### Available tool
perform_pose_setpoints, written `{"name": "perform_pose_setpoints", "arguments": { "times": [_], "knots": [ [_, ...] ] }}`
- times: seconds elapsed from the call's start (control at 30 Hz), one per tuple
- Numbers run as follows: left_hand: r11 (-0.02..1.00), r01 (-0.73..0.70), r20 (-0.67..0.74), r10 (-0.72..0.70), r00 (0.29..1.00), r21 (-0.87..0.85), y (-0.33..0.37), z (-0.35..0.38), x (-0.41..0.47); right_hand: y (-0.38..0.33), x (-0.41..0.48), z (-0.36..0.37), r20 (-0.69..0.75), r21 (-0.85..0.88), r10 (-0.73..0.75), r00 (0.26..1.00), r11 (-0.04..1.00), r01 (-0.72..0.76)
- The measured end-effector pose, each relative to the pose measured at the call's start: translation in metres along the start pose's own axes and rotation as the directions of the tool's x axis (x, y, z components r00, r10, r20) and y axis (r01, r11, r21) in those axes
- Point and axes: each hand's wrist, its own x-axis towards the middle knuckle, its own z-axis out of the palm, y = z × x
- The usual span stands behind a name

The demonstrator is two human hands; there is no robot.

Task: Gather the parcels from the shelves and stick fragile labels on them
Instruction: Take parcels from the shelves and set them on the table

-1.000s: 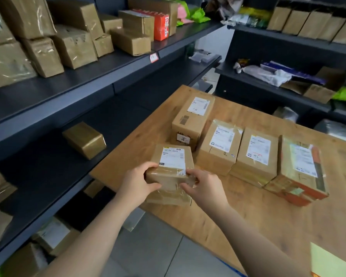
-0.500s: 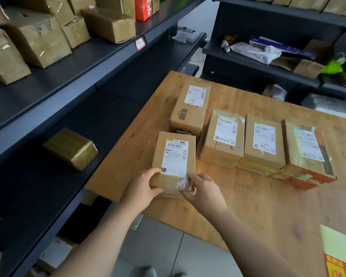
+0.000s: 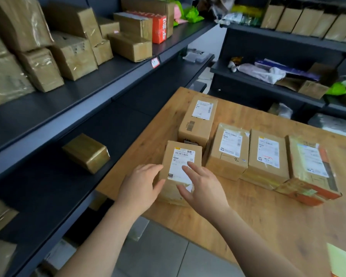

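**Fifth parcel set on the counter, hands coming loose**

Head view. Gathering step in hand, by the look of it: small parcel lying flat near the front left edge of the wooden counter, shipping label up, just in front of the tall parcel and close beside it. Left hand spread open against the parcel's left side, thumb at its near corner; right hand open too, fingers fanned over the label, touching lightly or hovering just above, hard to say which. Neither closed in a grasp. Three more parcels in a row to the right: a taped one, a plain one, and a taped one with orange edges. No fragile labels visible on any of the five.

Next move, as a judgement: either back to the shelves for more, the gold-taped box on the lower shelf being nearest, or over to the yellow sheet at the counter's near right corner, possibly the stickers, too little shown to tell.

Surface: pale wood grain, bare across the near half. Room: dark metal shelving on the left, upper shelf crowded with brown boxes and one red box; further shelving behind the counter with bags and wrappings; grey tiled floor below.
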Motion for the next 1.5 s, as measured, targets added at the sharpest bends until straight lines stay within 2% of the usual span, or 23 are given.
{"name": "perform_pose_setpoints", "arguments": {
  "times": [0.17,0.37,0.53,0.77,0.87,1.13,1.33,1.5],
  "knots": [
    [0.995,0.078,-0.181,-0.066,0.981,0.064,0.01,-0.026,-0.028,-0.018,0.007,-0.023,-0.1,0.03,-0.199,0.975,0.979,0.203],
    [0.949,0.278,-0.404,-0.198,0.893,0.148,0.034,-0.053,-0.092,-0.045,0.004,-0.044,-0.085,0.091,-0.472,0.878,0.874,0.478],
    [0.854,0.499,-0.541,-0.353,0.763,0.146,0.05,-0.069,-0.167,-0.088,-0.016,-0.046,-0.177,0.2,-0.682,0.71,0.681,0.704],
    [0.642,0.761,-0.701,-0.5,0.509,0.094,0.083,-0.097,-0.29,-0.183,-0.076,-0.045,-0.226,0.35,-0.854,0.47,0.379,0.857],
    [0.539,0.841,-0.761,-0.529,0.376,0.041,0.098,-0.11,-0.343,-0.229,-0.113,-0.049,-0.282,0.395,-0.891,0.357,0.232,0.889],
    [0.258,0.956,-0.844,-0.535,0.024,-0.137,0.137,-0.135,-0.495,-0.346,-0.241,-0.063,-0.298,0.481,-0.952,0.07,-0.086,0.873],
    [0.068,0.974,-0.854,-0.497,-0.155,-0.217,0.17,-0.153,-0.631,-0.429,-0.367,-0.072,-0.358,0.53,-0.93,-0.085,-0.277,0.801],
    [-0.061,0.959,-0.846,-0.457,-0.274,-0.278,0.199,-0.168,-0.737,-0.489,-0.473,-0.085,-0.435,0.55,-0.884,-0.169,-0.41,0.728]
  ]
}}
